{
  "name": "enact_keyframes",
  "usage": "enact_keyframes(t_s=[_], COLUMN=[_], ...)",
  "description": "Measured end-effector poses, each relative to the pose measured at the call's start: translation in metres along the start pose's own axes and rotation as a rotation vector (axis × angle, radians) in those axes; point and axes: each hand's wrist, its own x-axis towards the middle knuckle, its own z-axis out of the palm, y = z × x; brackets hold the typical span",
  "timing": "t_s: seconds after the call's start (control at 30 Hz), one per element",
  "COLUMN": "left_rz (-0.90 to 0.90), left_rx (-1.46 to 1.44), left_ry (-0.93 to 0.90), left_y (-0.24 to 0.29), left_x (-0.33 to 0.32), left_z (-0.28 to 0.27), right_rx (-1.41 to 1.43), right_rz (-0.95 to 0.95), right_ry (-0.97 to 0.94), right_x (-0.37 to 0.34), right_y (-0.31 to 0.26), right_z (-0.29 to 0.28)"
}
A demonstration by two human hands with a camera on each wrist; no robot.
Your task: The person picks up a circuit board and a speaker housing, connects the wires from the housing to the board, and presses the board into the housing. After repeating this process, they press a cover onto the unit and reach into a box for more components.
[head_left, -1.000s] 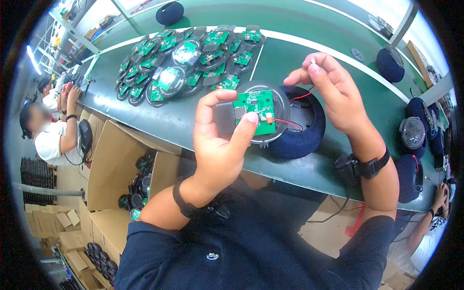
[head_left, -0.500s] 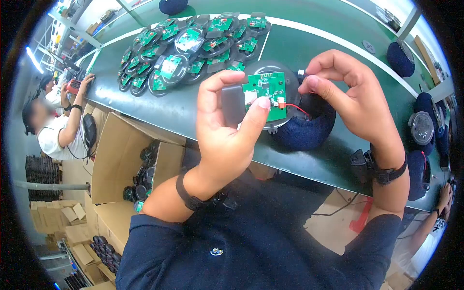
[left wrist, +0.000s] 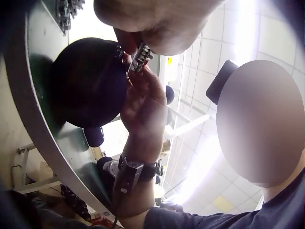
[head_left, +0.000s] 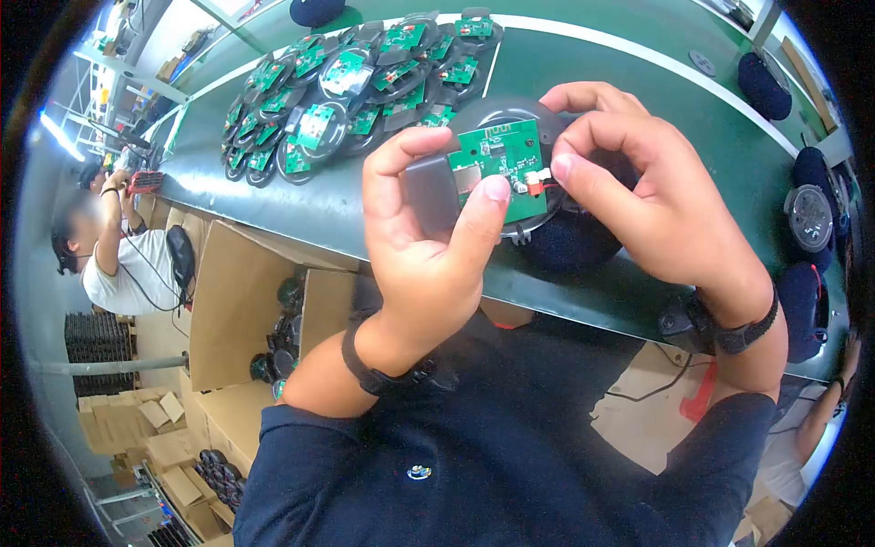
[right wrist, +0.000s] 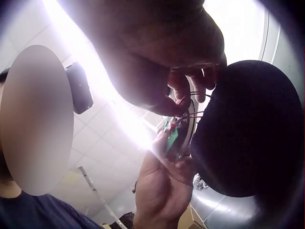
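Circuit board [head_left: 515,155] sits above the worktop's [head_left: 319,215] near edge, gripped in my left hand [head_left: 424,242]; light, stiff, probably fragile, it's best held by its sides. My right hand [head_left: 661,196] pinches a white plug [head_left: 545,174].

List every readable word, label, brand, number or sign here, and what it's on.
No text is readable in any view.
Held circuit board: fine pale markings, too small to read.
Piled boards: too small to read.
Shirt emblem: too small to make out any lettering.
Wrist camera: small pale mark, too blurred to read.
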Motion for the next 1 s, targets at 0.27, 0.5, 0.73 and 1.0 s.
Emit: enact_keyframes(t_s=[0.27,0.5,0.73,1.0], left_rz=[0.035,-0.155,-0.06,-0.046], left_rx=[0.043,0.048,0.026,-0.003], left_ry=[0.002,0.006,-0.08,-0.092], left_y=[-0.002,0.008,0.001,-0.004], left_x=[0.0,0.006,0.01,0.01], left_z=[0.002,-0.003,-0.005,-0.004], right_rx=[0.0,0.12,0.128,0.192], right_rz=[0.021,-0.035,0.032,0.059], right_ry=[0.007,0.005,-0.017,-0.076], right_x=[-0.002,0.005,0.006,0.009], right_y=[-0.002,0.014,0.008,0.011], right_z=[0.0,-0.001,-0.005,-0.008])
